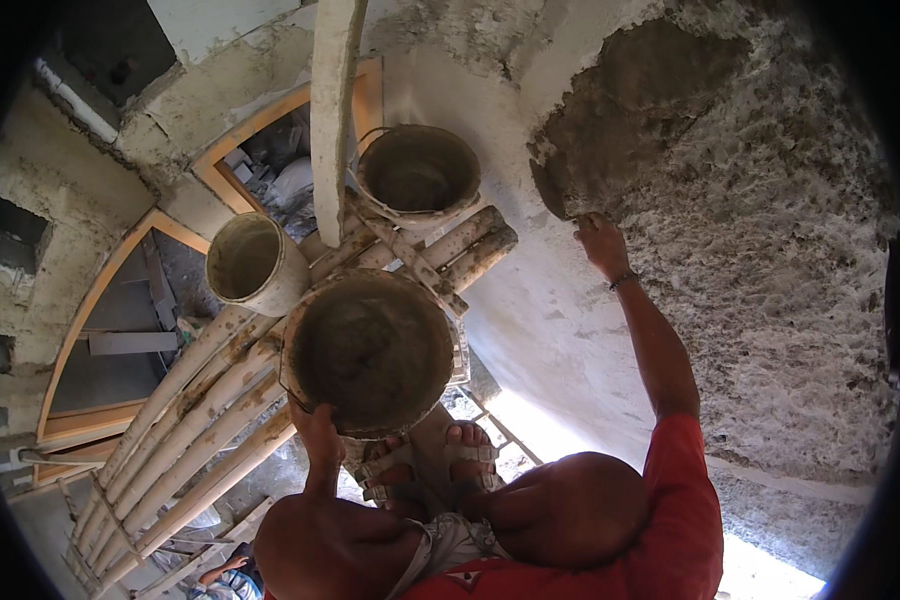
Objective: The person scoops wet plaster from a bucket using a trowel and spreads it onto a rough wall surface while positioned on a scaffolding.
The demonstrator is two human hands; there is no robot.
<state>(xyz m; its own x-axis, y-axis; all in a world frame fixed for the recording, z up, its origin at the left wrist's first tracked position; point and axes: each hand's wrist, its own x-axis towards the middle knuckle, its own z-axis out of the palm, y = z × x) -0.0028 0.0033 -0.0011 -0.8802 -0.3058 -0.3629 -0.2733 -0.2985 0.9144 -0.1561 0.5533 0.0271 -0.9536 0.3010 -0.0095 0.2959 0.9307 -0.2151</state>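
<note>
My left hand (317, 434) is closed on the near-left rim of a large round bucket (292, 345), which stands just in front of my feet. Grey wet mortar (368, 352) lies inside it. Out to the right, my right hand (601, 246) is closed on a trowel (549, 192) held against the wall. Only the trowel's dark blade edge shows; its handle is hidden in my fist. Around and above the blade spreads a patch of dark wet plaster (640, 100) on the wall.
A smaller pale bucket (258, 265) and a dark handled bucket (418, 175) stand beyond the large one. Bamboo poles (205, 420) form the platform under me. An upright plank (332, 120) rises beside them. Wooden window frames (120, 410) are at left; another person (228, 580) is below.
</note>
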